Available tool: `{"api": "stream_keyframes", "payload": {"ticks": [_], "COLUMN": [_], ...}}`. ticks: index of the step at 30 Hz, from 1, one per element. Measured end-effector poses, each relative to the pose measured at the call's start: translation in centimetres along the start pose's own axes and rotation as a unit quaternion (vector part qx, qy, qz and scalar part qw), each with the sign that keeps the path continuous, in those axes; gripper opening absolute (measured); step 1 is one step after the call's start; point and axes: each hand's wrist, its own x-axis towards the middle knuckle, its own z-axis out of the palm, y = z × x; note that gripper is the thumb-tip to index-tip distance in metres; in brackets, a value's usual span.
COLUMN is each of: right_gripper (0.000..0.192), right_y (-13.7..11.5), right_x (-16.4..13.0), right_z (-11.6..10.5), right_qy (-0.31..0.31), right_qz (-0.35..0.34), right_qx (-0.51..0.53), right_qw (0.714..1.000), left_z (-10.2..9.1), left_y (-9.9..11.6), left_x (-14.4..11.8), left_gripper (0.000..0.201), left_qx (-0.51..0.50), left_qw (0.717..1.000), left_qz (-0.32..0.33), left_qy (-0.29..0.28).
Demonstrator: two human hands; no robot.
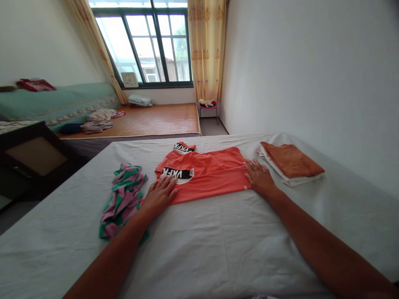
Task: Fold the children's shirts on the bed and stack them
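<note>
The shirt [204,172] lay flat in the middle of the bed [218,241], orange, with a black and white band of letters on the chest and the same letters at the collar. Its near long edge seemed already folded over, so the cloth formed a narrow strip that ran across the bed from left to right.

The left hand [159,194] rested palm down on the left end of the shirt, just below the printed band. Its fingers were stretched out and a little apart, and they gripped nothing. I think it lay there to pin the cloth, so the fold could not slip.

The right hand [258,177] pressed the right end of the shirt in the same way, flat, with the fingers spread and holding nothing. With one hand at each end, the strip was kept tight and smooth between them.

Just beside the left hand, a crumpled cloth [123,199] in green and pink stripes lay in a heap, not folded. It did not touch the shirt.

To the right of the right hand, near but apart, stood a stack [289,162] of folded clothes with a brown piece on top of white ones. Its edges were neat, so it probably held the finished pieces, kept away from the heap.

Behind the bed there were a window [146,41] and yellow curtains [207,50].
</note>
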Motion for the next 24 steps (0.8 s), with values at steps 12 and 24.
{"api": "stream_keyframes", "payload": {"ticks": [12,24], "right_gripper": [0.056,0.051], "right_y": [-1.6,-4.9], "right_x": [0.4,1.5], "right_z": [0.1,-0.6], "right_qy": [-0.12,-0.091], "right_qz": [-0.093,-0.156], "right_qx": [0.073,0.054], "right_qw": [0.986,0.982], "left_z": [-0.7,-1.8], "left_y": [0.2,0.7], "left_x": [0.1,1.8], "left_gripper": [0.053,0.046], "left_qx": [-0.013,0.011], "left_qw": [1.0,1.0], "left_qz": [-0.025,0.011], "left_qy": [-0.008,0.026]}}
